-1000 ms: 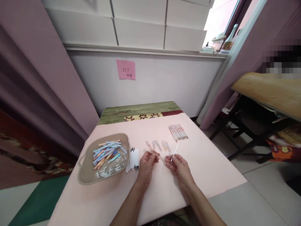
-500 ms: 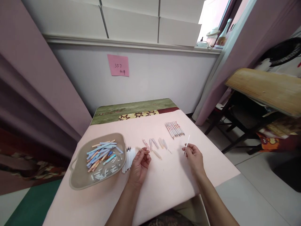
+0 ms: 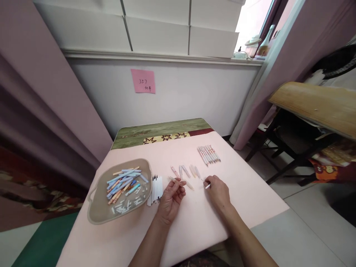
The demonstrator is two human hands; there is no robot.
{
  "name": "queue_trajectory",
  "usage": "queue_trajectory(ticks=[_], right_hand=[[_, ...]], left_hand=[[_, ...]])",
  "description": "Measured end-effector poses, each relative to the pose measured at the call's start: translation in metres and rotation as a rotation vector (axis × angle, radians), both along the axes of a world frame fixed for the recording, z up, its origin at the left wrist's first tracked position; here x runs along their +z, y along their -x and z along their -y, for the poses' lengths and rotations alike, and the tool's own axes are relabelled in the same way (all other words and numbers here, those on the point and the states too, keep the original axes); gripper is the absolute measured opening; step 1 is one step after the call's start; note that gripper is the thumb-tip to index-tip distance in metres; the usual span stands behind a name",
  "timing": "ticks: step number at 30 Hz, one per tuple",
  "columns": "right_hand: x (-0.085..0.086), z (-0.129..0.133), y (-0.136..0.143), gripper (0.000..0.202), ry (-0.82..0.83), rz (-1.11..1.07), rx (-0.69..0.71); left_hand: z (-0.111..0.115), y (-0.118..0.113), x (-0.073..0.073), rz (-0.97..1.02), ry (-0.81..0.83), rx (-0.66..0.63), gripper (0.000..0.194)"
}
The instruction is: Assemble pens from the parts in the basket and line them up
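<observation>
My left hand (image 3: 172, 198) is closed in a pinch on a pale, see-through pen barrel (image 3: 172, 179), palm turned up. Between the fingertips of my right hand (image 3: 219, 193) is a thin white pen refill (image 3: 208, 186), with only a short length showing beyond the fingers. The right hand is low over the table, knuckles up, just right of a tiny piece (image 3: 201, 180) on the cloth. Several pastel pen parts (image 3: 183, 171) lie beyond and between the hands, along with a cream one (image 3: 189, 185). White refills (image 3: 155, 191) with dark tips are lined up left of my left hand.
At the left, a beige basket (image 3: 96, 217) holds blue and orange pen barrels (image 3: 122, 183) and small clear pieces (image 3: 125, 207). A row of pens (image 3: 208, 155) lies at the back right. Pink cloth (image 3: 194, 226) covers most of the table, which stands near a wall.
My right hand has moved left and lower, and its refill has gone from upright to tilted down. My left hand keeps hold of the pen barrel. The view has shifted slightly.
</observation>
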State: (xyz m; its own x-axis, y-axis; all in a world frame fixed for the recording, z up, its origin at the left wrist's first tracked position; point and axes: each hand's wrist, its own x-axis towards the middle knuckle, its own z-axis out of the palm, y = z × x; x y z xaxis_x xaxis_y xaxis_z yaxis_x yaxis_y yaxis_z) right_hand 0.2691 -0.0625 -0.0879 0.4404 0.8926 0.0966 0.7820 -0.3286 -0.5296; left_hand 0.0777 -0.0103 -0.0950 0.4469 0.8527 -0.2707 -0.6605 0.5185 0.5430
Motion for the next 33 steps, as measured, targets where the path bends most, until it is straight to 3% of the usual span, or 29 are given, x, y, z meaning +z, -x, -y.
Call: queue_trajectory(ticks=[4,9,12,16,19,23,29,33], right_hand=[[0.000,0.003,0.006,0.017,0.036,0.047,0.018],[0.008,0.006,0.010,0.016,0.020,-0.003,0.058],[0.015,0.009,0.016,0.016,-0.082,-0.266,0.123],[0.021,0.012,0.031,0.015,-0.172,-0.716,0.160],[0.021,0.013,0.037,0.018,-0.179,-0.828,0.124],[0.024,0.016,0.036,0.023,-0.113,-0.659,0.131],[0.041,0.023,0.033,0.022,-0.120,-0.212,0.144],[0.048,0.025,0.039,0.018,-0.212,-0.097,0.218]], left_hand=[[0.004,-0.004,0.001,-0.099,-0.160,0.026,0.024],[0.004,-0.010,-0.001,-0.379,-0.381,0.088,0.025],[0.003,-0.011,-0.002,-0.500,-0.433,0.126,0.027],[0.002,-0.011,-0.001,-0.517,-0.427,0.139,0.028],[0.002,-0.010,-0.001,-0.501,-0.417,0.136,0.027],[0.003,-0.009,-0.002,-0.375,-0.315,0.127,0.026],[-0.004,0.000,-0.005,0.056,0.167,0.154,0.006],[-0.005,0.003,-0.003,0.144,0.256,0.151,0.013]])
